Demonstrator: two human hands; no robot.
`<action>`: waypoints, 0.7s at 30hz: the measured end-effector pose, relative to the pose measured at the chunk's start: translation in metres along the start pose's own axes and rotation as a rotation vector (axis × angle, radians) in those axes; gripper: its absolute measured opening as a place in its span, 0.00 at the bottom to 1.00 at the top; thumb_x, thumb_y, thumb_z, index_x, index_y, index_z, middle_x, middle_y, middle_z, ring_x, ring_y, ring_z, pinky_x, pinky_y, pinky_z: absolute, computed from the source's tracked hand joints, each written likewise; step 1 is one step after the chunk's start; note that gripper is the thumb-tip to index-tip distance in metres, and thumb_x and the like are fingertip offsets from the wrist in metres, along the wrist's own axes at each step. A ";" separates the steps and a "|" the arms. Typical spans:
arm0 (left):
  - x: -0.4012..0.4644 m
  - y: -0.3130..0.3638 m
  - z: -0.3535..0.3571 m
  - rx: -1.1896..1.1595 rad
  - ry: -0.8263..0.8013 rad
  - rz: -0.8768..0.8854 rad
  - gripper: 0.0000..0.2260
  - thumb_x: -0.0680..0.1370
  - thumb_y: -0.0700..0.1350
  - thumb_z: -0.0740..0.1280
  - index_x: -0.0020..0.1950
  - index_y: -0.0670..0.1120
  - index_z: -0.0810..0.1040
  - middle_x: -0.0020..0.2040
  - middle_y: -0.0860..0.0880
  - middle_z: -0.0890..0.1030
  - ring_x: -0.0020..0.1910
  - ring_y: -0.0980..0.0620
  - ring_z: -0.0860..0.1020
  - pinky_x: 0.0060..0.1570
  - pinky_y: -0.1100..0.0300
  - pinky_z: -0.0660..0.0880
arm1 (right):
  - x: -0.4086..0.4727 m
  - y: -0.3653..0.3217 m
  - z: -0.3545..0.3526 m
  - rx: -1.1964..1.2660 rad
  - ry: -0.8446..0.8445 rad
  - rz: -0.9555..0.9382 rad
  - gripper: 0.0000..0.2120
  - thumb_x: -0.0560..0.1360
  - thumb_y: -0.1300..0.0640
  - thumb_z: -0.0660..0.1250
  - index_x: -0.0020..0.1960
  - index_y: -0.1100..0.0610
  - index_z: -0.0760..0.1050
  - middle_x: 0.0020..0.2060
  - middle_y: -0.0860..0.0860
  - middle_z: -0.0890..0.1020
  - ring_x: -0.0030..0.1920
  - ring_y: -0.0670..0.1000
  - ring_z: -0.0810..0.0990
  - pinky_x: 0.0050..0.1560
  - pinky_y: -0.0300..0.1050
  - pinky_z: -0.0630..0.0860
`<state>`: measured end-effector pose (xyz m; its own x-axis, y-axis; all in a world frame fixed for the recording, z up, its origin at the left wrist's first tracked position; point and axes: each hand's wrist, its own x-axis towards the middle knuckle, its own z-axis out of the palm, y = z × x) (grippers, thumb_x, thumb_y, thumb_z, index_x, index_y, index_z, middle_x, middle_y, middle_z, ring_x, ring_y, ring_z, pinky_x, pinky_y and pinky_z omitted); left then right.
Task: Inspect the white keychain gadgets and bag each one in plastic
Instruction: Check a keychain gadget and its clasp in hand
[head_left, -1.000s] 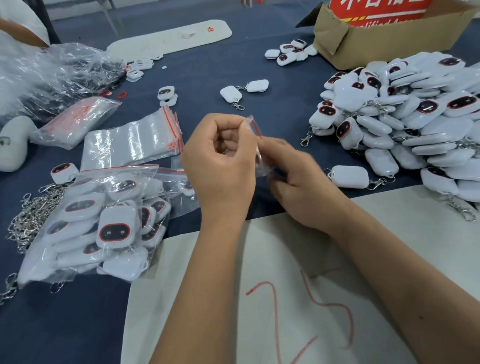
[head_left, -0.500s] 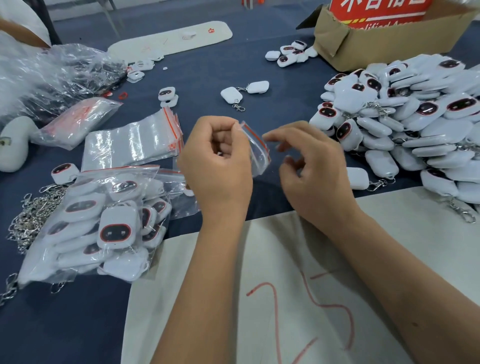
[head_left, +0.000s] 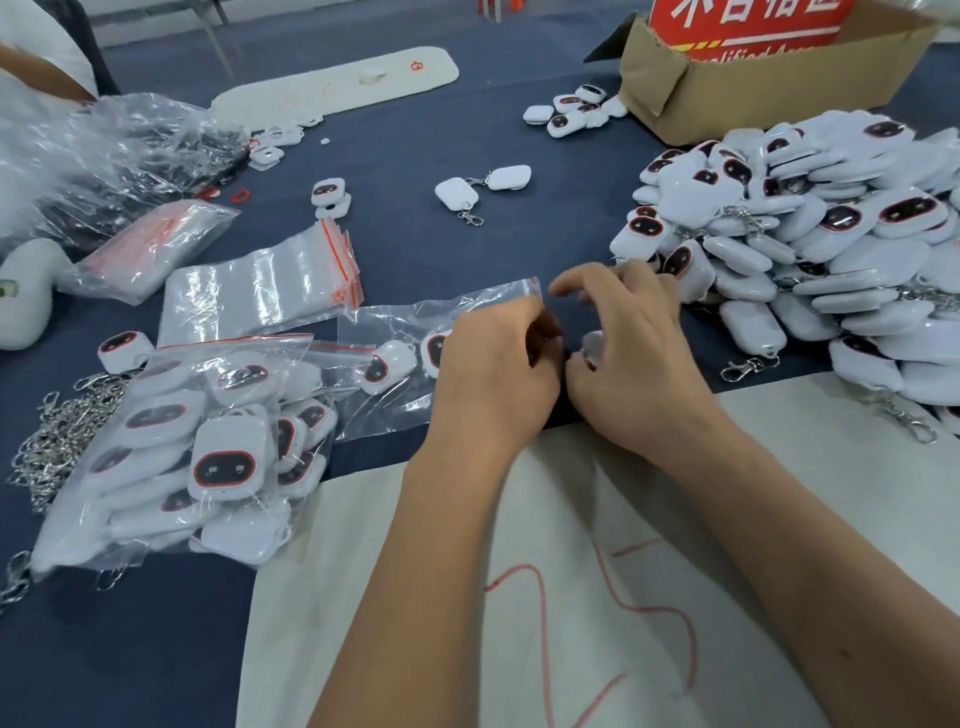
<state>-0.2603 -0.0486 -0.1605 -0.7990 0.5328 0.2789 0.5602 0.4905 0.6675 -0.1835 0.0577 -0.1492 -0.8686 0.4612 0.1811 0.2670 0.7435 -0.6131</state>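
Head cam has both hands down on the blue table (head_left: 415, 244), meeting near the middle. The left hand (head_left: 493, 374) has its fingers curled onto the edge of a clear zip bag (head_left: 415, 358) lying flat at its 9 o'clock, with a couple of white gadgets (head_left: 392, 364) showing through the plastic. The right hand (head_left: 631, 353) is clawed over a loose gadget (head_left: 592, 347), mostly hidden under the fingers, so honestly I can't tell if it's actually gripped or just covered.

What could go wrong, I reckon: that loose one is slick and rounded, so a sloppy pinch could let it squirt out. Its clip could also snag the bag mouth on the way in.

Room is tight. The big unbagged pile (head_left: 810, 249) sits right at 3 o'clock, nearly touching the right hand's knuckles, and a stray clasp (head_left: 743, 368) lies just beside the wrist; a wide elbow swing could start a slide. At 9 o'clock the stuffed bag of gadgets (head_left: 197, 452) and the empty bag stack (head_left: 260, 288) crowd in. Open table is mainly toward 12 o'clock, before the cardboard box (head_left: 753, 88).
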 end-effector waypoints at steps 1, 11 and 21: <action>0.000 0.000 0.000 0.014 0.012 -0.013 0.07 0.76 0.38 0.69 0.49 0.48 0.84 0.39 0.55 0.82 0.37 0.54 0.76 0.41 0.61 0.71 | -0.001 0.000 0.001 0.066 0.024 -0.051 0.25 0.70 0.70 0.65 0.65 0.54 0.76 0.58 0.52 0.71 0.63 0.55 0.67 0.63 0.33 0.63; 0.000 -0.004 -0.010 -0.087 0.086 -0.068 0.09 0.79 0.36 0.66 0.50 0.45 0.84 0.43 0.52 0.84 0.40 0.56 0.79 0.46 0.61 0.75 | 0.006 0.014 0.009 -0.228 0.159 0.036 0.19 0.78 0.42 0.71 0.57 0.56 0.77 0.58 0.56 0.77 0.60 0.60 0.75 0.60 0.50 0.68; -0.001 0.009 -0.021 -0.480 0.040 -0.153 0.09 0.83 0.39 0.64 0.61 0.44 0.81 0.47 0.41 0.82 0.48 0.41 0.82 0.49 0.39 0.81 | 0.017 0.015 0.007 0.749 -0.021 -0.004 0.10 0.87 0.51 0.61 0.56 0.55 0.79 0.32 0.51 0.80 0.27 0.53 0.77 0.28 0.46 0.75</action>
<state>-0.2592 -0.0588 -0.1400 -0.8771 0.4481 0.1731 0.2797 0.1834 0.9424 -0.1972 0.0739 -0.1605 -0.8789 0.4440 0.1742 -0.0852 0.2132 -0.9733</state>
